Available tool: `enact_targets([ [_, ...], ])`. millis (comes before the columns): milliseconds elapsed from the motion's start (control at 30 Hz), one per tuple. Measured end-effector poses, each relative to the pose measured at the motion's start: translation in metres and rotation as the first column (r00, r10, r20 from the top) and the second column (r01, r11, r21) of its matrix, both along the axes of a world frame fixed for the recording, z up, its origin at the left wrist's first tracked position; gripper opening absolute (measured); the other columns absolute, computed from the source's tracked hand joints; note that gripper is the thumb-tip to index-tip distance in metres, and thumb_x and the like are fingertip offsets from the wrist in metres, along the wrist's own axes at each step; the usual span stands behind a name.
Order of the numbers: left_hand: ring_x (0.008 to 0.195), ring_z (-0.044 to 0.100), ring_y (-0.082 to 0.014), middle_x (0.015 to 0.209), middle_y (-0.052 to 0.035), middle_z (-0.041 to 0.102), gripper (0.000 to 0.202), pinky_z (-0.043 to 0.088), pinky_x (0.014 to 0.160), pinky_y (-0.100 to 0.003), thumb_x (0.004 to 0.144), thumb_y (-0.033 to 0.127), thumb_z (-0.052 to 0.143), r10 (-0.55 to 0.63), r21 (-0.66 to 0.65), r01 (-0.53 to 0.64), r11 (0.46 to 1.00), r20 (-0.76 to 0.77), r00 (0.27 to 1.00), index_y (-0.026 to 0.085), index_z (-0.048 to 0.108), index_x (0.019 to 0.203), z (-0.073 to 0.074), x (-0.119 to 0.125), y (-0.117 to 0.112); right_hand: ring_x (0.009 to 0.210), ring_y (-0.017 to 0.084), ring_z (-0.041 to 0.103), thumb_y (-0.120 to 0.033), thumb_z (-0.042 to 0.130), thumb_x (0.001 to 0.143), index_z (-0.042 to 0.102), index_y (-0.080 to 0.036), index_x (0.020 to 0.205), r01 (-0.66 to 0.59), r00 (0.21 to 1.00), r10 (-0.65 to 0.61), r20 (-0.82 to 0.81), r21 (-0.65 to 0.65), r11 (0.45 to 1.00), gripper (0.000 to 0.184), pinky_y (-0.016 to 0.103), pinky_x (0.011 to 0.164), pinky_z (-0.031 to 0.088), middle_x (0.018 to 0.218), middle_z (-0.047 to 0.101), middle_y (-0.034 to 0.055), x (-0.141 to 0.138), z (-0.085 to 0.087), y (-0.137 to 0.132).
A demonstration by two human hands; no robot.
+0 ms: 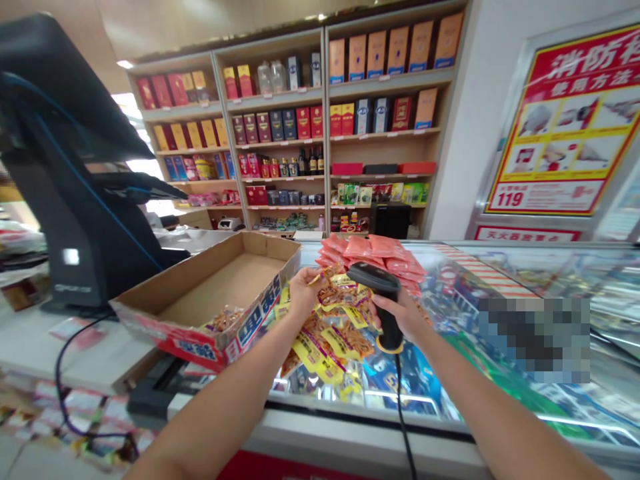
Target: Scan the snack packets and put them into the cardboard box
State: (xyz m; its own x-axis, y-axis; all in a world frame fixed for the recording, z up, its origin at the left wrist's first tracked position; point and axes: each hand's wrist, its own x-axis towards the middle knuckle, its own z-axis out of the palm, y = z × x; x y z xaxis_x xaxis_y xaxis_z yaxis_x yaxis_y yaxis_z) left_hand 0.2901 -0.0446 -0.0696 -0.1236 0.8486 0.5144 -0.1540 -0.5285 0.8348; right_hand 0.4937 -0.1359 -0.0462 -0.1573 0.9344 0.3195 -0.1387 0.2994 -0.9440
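Note:
My right hand [403, 315] grips the handle of a black barcode scanner [377, 288], its head pointing left over a heap of yellow snack packets [334, 330] on the glass counter. My left hand [303, 291] is closed on one small yellow snack packet [325, 273], pinched just above the heap and in front of the scanner head. The scanner's black cable hangs down toward me. A stack of orange-red packets [380, 252] lies right behind the heap.
An open cardboard tray box [200, 303] with a few packets in its near corner sits left of the heap. A black till monitor [60, 167] stands far left. The glass counter [500, 373] runs right. Shelves of boxed goods [300, 127] fill the back wall.

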Motion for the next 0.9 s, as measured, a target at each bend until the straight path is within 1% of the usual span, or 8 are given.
enact_targets([
  [67, 0.094, 0.070, -0.0243, 0.090, -0.0076, 0.074, 0.024, 0.054, 0.087, -0.039, 0.066, 0.030, 0.076, 0.050, 0.192, -0.028, 0.981, -0.111, 0.993, 0.018, 0.056, 0.068, -0.002, -0.007, -0.002, 0.039, 0.012, 0.053, -0.042, 0.072, 0.070, 0.057, -0.017, 0.066, -0.012, 1.000, 0.012, 0.014, 0.007, 1.000, 0.029, 0.025, 0.039, 0.043, 0.052, 0.058, -0.0003, 0.001, 0.000, 0.000],
  [133, 0.109, 0.066, -0.0263, 0.102, -0.0103, 0.074, 0.017, 0.050, 0.097, -0.042, 0.071, 0.026, 0.073, 0.146, 0.374, -0.063, 0.925, -0.197, 0.970, 0.018, 0.058, 0.071, -0.003, -0.015, -0.003, 0.039, 0.012, 0.053, -0.043, 0.071, 0.071, 0.057, -0.017, 0.064, -0.026, 0.999, 0.026, 0.032, 0.010, 1.000, 0.031, 0.025, 0.038, 0.042, 0.052, 0.057, -0.0001, 0.001, 0.000, -0.001],
  [233, 0.115, 0.063, -0.0262, 0.104, -0.0106, 0.074, 0.011, 0.050, 0.100, -0.042, 0.076, 0.022, 0.069, 0.291, 0.575, -0.093, 0.813, -0.263, 0.920, 0.019, 0.059, 0.071, -0.001, -0.025, -0.001, 0.037, 0.011, 0.051, -0.043, 0.070, 0.073, 0.057, -0.016, 0.061, -0.058, 0.996, 0.058, 0.073, 0.005, 0.998, 0.032, 0.024, 0.038, 0.041, 0.050, 0.056, -0.0001, 0.002, 0.000, 0.000],
  [333, 0.117, 0.062, -0.0246, 0.105, -0.0098, 0.074, 0.012, 0.052, 0.099, -0.041, 0.081, 0.019, 0.063, 0.389, 0.694, -0.082, 0.715, -0.298, 0.872, 0.019, 0.058, 0.070, 0.003, -0.030, 0.000, 0.037, 0.011, 0.052, -0.043, 0.071, 0.072, 0.058, -0.016, 0.061, -0.084, 0.989, 0.084, 0.120, -0.011, 0.996, 0.032, 0.024, 0.038, 0.041, 0.051, 0.057, 0.0005, 0.003, -0.001, 0.000],
  [467, 0.114, 0.063, -0.0220, 0.100, -0.0095, 0.075, 0.019, 0.054, 0.095, -0.040, 0.087, 0.019, 0.056, 0.424, 0.775, -0.017, 0.631, -0.326, 0.845, 0.019, 0.057, 0.069, 0.009, -0.030, -0.006, 0.037, 0.012, 0.052, -0.046, 0.071, 0.072, 0.057, -0.017, 0.061, -0.094, 0.992, 0.096, 0.078, -0.019, 0.995, 0.034, 0.024, 0.036, 0.041, 0.050, 0.057, 0.0009, 0.006, -0.004, 0.002],
  [567, 0.108, 0.066, -0.0199, 0.094, -0.0092, 0.075, 0.024, 0.055, 0.090, -0.038, 0.091, 0.021, 0.052, 0.406, 0.798, 0.072, 0.598, -0.379, 0.832, 0.019, 0.055, 0.067, 0.012, -0.024, -0.014, 0.037, 0.012, 0.052, -0.046, 0.071, 0.071, 0.057, -0.017, 0.065, -0.097, 0.995, 0.098, 0.026, -0.032, 0.995, 0.033, 0.024, 0.036, 0.041, 0.052, 0.057, 0.0003, 0.008, -0.006, 0.005],
  [700, 0.100, 0.066, -0.0182, 0.088, -0.0090, 0.074, 0.029, 0.056, 0.087, -0.037, 0.094, 0.023, 0.048, 0.369, 0.814, 0.171, 0.556, -0.425, 0.827, 0.019, 0.054, 0.066, 0.013, -0.016, -0.022, 0.037, 0.012, 0.052, -0.045, 0.071, 0.071, 0.058, -0.016, 0.066, -0.089, 0.995, 0.091, 0.038, -0.055, 0.995, 0.032, 0.024, 0.037, 0.042, 0.051, 0.057, 0.0004, 0.009, -0.006, 0.007],
  [900, 0.101, 0.065, -0.0186, 0.090, -0.0091, 0.073, 0.026, 0.055, 0.085, -0.036, 0.094, 0.022, 0.048, 0.369, 0.817, 0.141, 0.559, -0.397, 0.840, 0.019, 0.055, 0.068, 0.010, -0.017, -0.021, 0.037, 0.011, 0.052, -0.046, 0.070, 0.070, 0.057, -0.017, 0.063, -0.077, 0.997, 0.079, 0.019, -0.091, 0.993, 0.033, 0.024, 0.036, 0.040, 0.051, 0.057, 0.0006, 0.008, -0.005, 0.007],
])
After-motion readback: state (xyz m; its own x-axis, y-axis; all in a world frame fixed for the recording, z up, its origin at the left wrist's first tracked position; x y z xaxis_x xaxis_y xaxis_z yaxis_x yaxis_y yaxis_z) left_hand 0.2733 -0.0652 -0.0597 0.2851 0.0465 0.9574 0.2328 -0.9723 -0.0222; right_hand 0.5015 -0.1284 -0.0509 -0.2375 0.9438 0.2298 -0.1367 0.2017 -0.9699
